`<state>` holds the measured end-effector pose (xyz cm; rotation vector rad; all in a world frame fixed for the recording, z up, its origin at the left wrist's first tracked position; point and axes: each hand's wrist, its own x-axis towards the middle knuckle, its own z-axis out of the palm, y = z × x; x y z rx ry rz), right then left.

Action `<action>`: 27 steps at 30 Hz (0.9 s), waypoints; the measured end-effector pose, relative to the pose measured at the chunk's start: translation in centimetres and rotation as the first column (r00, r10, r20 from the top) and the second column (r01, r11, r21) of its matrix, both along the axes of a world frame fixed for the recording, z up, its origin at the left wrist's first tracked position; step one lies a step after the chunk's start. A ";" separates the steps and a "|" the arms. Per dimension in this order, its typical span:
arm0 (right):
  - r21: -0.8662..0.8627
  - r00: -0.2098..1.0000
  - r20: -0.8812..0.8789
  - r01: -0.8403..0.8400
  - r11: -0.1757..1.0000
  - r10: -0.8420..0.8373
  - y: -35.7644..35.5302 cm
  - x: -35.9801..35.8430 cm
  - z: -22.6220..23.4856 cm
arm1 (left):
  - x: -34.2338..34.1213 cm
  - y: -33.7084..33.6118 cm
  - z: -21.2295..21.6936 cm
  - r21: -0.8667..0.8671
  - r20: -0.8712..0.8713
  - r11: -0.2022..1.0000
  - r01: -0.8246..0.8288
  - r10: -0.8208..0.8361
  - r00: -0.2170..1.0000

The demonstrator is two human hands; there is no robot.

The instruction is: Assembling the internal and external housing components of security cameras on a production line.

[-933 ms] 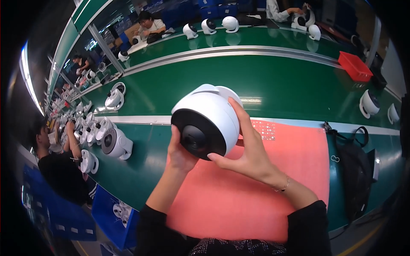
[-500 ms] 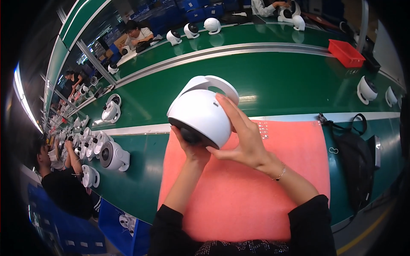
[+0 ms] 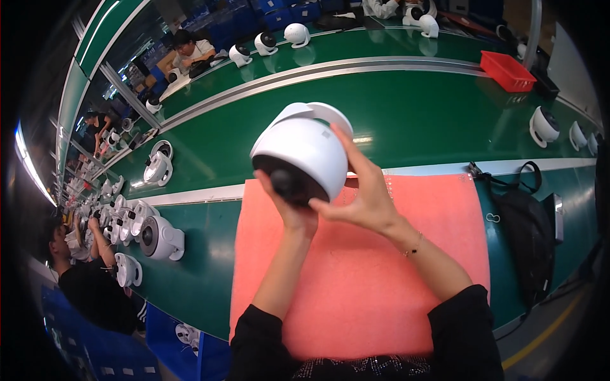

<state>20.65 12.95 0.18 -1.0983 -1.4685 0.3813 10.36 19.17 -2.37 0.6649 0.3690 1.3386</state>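
Between my two hands I hold up a white round security camera [image 3: 305, 152], tilted, with its black lens face turned down to the left and its ring-shaped base at the top. My left hand [image 3: 289, 206] supports it from below, fingers partly hidden behind the black face. My right hand [image 3: 365, 190] grips its right side, the thumb near the lower rim and the fingers along the upper shell. Below lies a pink foam mat [image 3: 362, 279], covering the bench in front of me.
Several white cameras [image 3: 162, 238] stand on the green bench to the left, beside a co-worker [image 3: 95, 279]. A black bag [image 3: 524, 222] lies right of the mat. Farther off are a red tray [image 3: 507, 71] and more cameras [image 3: 544, 127]. A blue bin [image 3: 168, 333] sits low at left.
The camera has turned slightly in my hands, showing more of its black lens face. Both hands keep their hold. The whole view has shifted a little.
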 end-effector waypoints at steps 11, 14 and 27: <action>-0.327 0.482 -0.805 0.125 0.937 -0.346 3.2 10.0 -4.2 | -2.3 -2.5 -6.5 0.531 -0.751 0.265 0.805 0.587 0.302; -0.338 0.501 -0.781 0.163 0.927 -0.373 3.3 11.6 -4.4 | -2.2 -2.8 -7.0 0.526 -0.706 0.226 0.820 0.654 0.272; -0.359 0.990 -0.112 0.038 0.932 -0.084 1.9 0.8 -5.7 | -6.0 -3.2 -7.3 0.512 -0.800 0.451 0.731 0.560 0.216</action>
